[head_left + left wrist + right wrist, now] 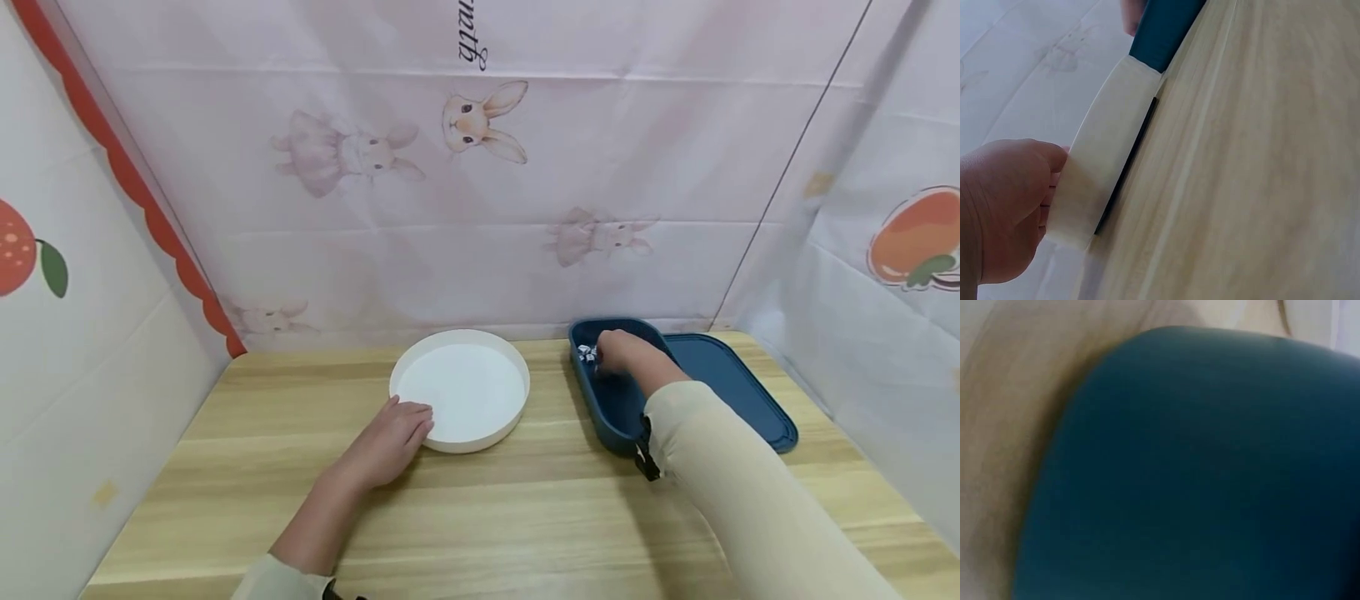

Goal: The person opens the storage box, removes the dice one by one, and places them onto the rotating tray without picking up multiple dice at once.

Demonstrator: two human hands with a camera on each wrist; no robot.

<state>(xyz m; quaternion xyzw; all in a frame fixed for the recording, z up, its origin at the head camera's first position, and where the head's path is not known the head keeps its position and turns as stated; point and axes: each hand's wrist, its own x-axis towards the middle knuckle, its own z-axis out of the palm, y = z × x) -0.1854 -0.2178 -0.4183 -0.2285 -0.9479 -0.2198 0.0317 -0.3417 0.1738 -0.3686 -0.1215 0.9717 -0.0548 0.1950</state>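
Note:
A round white tray (pixel 468 379) with a low rim lies flat on the wooden table. My left hand (pixel 393 437) holds its near left rim. In the left wrist view, the fingers of the left hand (pixel 1007 206) curl over the rim of the tray (pixel 1100 144), and a dark strip shows along its base. Inside a deep blue box (pixel 617 408), my right hand (pixel 626 354) reaches down at the far end, slightly blurred. Small black-and-white wrapped pieces (pixel 587 354) lie beside its fingers. Whether those fingers pinch a piece I cannot tell.
A flat blue lid (pixel 731 387) lies right of the box, partly behind the right sleeve (pixel 738 467). Printed cloth walls (pixel 360 275) stand behind the table (pixel 480 517) and on both sides. The box's blue wall (pixel 1179 469) fills most of the right wrist view.

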